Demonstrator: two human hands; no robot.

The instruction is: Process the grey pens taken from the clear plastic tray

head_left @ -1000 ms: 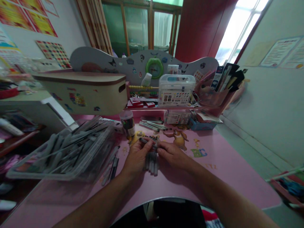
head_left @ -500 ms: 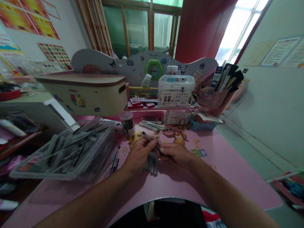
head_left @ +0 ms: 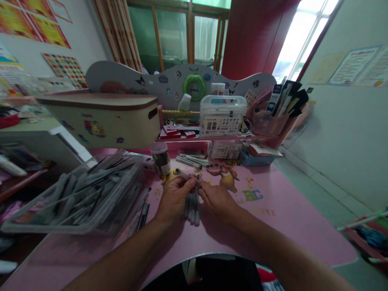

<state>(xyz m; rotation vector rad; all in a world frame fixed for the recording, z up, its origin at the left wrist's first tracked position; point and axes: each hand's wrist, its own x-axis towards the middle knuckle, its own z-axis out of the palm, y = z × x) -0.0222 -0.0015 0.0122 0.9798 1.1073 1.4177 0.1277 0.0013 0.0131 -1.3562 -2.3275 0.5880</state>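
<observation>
My left hand [head_left: 174, 198] is closed round a pen [head_left: 182, 174] whose dark-tipped end points up and left. On the near end of that same pen, the fingers of my right hand [head_left: 217, 199] are pinched; they partly hide it. Just under both hands lies a bundle of clear-barrelled pens [head_left: 192, 211] on the pink desk [head_left: 242, 238]. Farther back, several more pens [head_left: 192, 161] lie in a loose pile. A see-through tub with a white lid [head_left: 160, 157] stands beyond my left hand.
To the left, a clear plastic bin [head_left: 60, 230] is heaped with pens. Some loose pens [head_left: 143, 214] lie beside it. At the back stand a lidded cream box [head_left: 118, 125], a clear carry case [head_left: 223, 117], a pink pen holder [head_left: 269, 121] and a small blue box [head_left: 257, 159].
The pen between my hands has shifted slightly up and left. My right hand has turned, with its fingers closer to my left thumb. The whole view has moved slightly.
</observation>
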